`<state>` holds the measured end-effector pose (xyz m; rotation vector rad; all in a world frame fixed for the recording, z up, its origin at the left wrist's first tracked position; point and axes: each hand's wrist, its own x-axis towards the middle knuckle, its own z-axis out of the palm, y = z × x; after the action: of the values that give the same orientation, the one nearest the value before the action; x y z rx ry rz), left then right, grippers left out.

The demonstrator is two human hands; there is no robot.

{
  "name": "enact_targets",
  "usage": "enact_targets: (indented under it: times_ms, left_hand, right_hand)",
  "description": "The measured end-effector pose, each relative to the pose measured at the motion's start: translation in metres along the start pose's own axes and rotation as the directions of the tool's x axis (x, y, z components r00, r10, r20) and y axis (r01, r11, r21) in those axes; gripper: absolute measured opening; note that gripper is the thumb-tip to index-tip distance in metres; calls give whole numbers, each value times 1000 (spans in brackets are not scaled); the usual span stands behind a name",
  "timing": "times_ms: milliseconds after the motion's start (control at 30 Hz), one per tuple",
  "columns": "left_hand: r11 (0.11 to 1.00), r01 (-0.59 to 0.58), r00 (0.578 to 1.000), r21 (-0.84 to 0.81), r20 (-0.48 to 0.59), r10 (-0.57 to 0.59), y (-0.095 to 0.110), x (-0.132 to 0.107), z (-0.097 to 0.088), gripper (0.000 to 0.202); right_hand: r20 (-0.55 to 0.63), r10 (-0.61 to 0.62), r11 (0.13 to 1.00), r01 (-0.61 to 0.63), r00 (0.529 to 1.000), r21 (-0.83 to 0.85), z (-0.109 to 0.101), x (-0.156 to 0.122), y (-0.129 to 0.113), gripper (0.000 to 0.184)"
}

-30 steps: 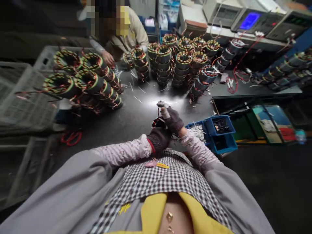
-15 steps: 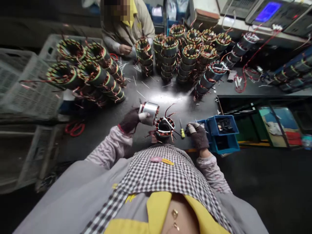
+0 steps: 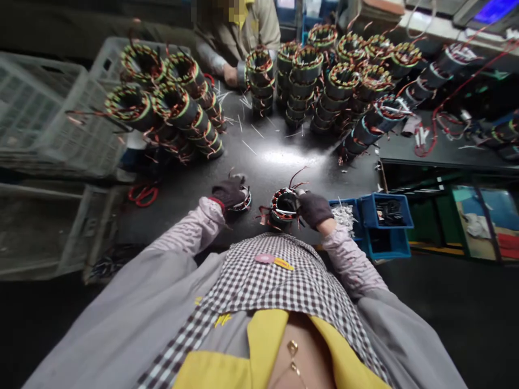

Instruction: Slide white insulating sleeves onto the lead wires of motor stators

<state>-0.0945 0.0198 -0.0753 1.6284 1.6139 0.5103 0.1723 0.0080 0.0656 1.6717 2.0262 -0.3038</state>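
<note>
My gloved left hand [image 3: 227, 193] rests closed on a wound stator [image 3: 242, 199] that stands on the dark table [image 3: 279, 156]. My gloved right hand [image 3: 314, 209] grips the right rim of a second stator [image 3: 284, 204] with red lead wires, close to my body. The two stators stand side by side near the table's front edge.
Stacks of wound stators [image 3: 308, 81] fill the far side; more lie on their sides at the left [image 3: 170, 108]. A person [image 3: 237, 38] works across the table. Blue bins [image 3: 381, 224] stand at my right, white crates [image 3: 44, 113] at my left, red scissors [image 3: 141, 193] by them.
My left hand has set the stator it held aloft down on the table. My right hand moved from beside the blue bins to the rim of the near stator.
</note>
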Motion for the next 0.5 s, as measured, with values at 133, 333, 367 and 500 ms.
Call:
enact_targets:
  times_ms: [133,333,367,500]
  left_hand:
    - [933,-360,926,-13,116,359,56,-13,-2,50]
    - [780,-563,809,272,371,455,112,-32,38,42]
    - [776,-573,803,265,372,466,110,-34,42,38]
    - [747,-604,791,276,319,522,90,-42,52,43]
  right_hand:
    - [-57,-66,994,70,996,86,-2,-5,8,51]
    - [-120,-18,992,2,993,-129,1,13,-26,40]
    - [-125,-16,991,-1,992,-136,3,16,-29,40]
    - [-167,-79,989,56,983,-140,13,25,-28,39]
